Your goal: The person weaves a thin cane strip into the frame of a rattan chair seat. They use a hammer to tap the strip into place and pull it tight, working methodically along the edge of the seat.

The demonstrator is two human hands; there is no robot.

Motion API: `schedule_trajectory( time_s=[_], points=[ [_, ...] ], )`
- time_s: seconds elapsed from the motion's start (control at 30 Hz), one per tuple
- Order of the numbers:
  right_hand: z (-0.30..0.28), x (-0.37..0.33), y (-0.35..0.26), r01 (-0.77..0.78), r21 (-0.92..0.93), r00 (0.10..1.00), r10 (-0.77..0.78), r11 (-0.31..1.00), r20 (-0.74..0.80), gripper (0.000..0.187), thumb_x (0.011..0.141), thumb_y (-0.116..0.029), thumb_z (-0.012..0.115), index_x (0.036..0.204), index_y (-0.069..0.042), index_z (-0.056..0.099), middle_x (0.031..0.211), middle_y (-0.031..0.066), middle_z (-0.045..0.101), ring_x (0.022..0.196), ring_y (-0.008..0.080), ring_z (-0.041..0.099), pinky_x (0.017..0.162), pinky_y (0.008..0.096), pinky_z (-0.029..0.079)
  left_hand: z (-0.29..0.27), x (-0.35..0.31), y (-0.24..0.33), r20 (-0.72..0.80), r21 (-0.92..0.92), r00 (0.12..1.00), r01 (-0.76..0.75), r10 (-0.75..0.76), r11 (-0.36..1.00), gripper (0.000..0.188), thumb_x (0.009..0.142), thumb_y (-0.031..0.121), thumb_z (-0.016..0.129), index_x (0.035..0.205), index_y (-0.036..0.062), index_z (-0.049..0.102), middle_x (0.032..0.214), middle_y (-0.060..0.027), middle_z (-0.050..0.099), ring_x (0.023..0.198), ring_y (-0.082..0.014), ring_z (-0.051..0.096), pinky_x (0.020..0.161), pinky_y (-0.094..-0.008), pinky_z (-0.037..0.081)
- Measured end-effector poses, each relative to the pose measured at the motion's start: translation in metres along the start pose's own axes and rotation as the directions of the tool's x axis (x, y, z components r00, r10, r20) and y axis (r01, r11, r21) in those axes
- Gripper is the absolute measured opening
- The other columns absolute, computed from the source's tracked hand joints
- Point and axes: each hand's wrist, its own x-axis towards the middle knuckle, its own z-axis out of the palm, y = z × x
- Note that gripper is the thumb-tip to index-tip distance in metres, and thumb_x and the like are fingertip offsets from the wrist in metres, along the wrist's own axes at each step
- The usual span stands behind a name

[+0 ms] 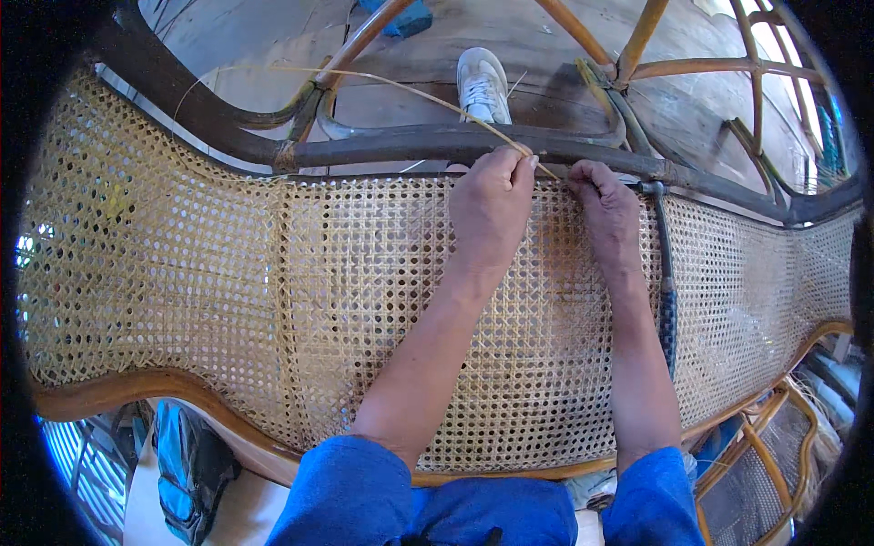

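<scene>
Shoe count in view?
1: a white sneaker, beyond the dark rail, farther off than the left hand. Another may be hidden under the woven cane.

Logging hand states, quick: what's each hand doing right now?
Left hand: closed, pinching a thin cane strand.
Right hand: fingers curled near the woven panel's upper edge; cannot tell whether it holds anything.

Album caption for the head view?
Left hand pinching a thin strand, right hand close by, above a woven cane panel.
</scene>
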Motion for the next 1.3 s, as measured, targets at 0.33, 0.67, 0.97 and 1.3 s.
schedule_trajectory(
  time_s=[0.33, 0.67, 0.97, 1.3],
  points=[
    [0.01, -0.002, -0.015, -0.012, -0.069, 0.995, 0.005, 0.998, -0.104, 0.015, 0.081, -0.002, 0.061, 0.096, -0.005, 0.061, 0.089, 0.0124, 0.064, 0.086, 0.0293, 0.063, 0.076, 0.0343, 0.049, 0.0, -0.008, 0.002, -0.038, -0.051, 0.994, -0.106, 0.104, 0.993, 0.007, 0.081, 0.008, 0.065, 0.084, 0.0025, 0.064, 0.074, -0.0124, 0.065, 0.066, -0.0233, 0.064, 0.06, -0.0327, 0.049],
    [0.012, -0.005, -0.002, 0.121, -0.153, 0.988, -0.134, 0.981, -0.081, 0.018, 0.081, -0.003, 0.062, 0.098, -0.004, 0.063, 0.092, 0.0127, 0.065, 0.088, 0.0299, 0.062, 0.078, 0.0354, 0.048, 0.001, -0.013, 0.004, -0.001, -0.155, 0.974, -0.222, 0.225, 0.963, 0.004, 0.079, 0.002, 0.064, 0.083, 0.0023, 0.062, 0.078, -0.0124, 0.066, 0.069, -0.0254, 0.065, 0.063, -0.0325, 0.051],
    [0.012, -0.003, 0.0, 0.077, -0.174, 0.993, -0.091, 0.982, -0.074, 0.017, 0.081, -0.003, 0.061, 0.098, -0.006, 0.061, 0.09, 0.0129, 0.064, 0.085, 0.0314, 0.061, 0.076, 0.037, 0.048, 0.003, -0.014, 0.001, 0.008, -0.153, 0.986, -0.163, 0.166, 0.975, 0.005, 0.079, 0.004, 0.063, 0.084, 0.003, 0.062, 0.078, -0.0126, 0.066, 0.071, -0.0255, 0.066, 0.064, -0.0333, 0.051],
    [0.02, -0.005, -0.003, 0.089, -0.22, 0.976, -0.13, 0.971, -0.177, 0.015, 0.081, -0.005, 0.062, 0.096, -0.003, 0.061, 0.09, 0.0141, 0.063, 0.084, 0.033, 0.06, 0.075, 0.0382, 0.047, 0.003, -0.013, 0.004, 0.007, -0.176, 0.985, -0.169, 0.173, 0.97, 0.005, 0.079, 0.003, 0.064, 0.084, 0.0025, 0.061, 0.079, -0.0129, 0.066, 0.071, -0.0253, 0.066, 0.063, -0.0328, 0.051]
  ],
)
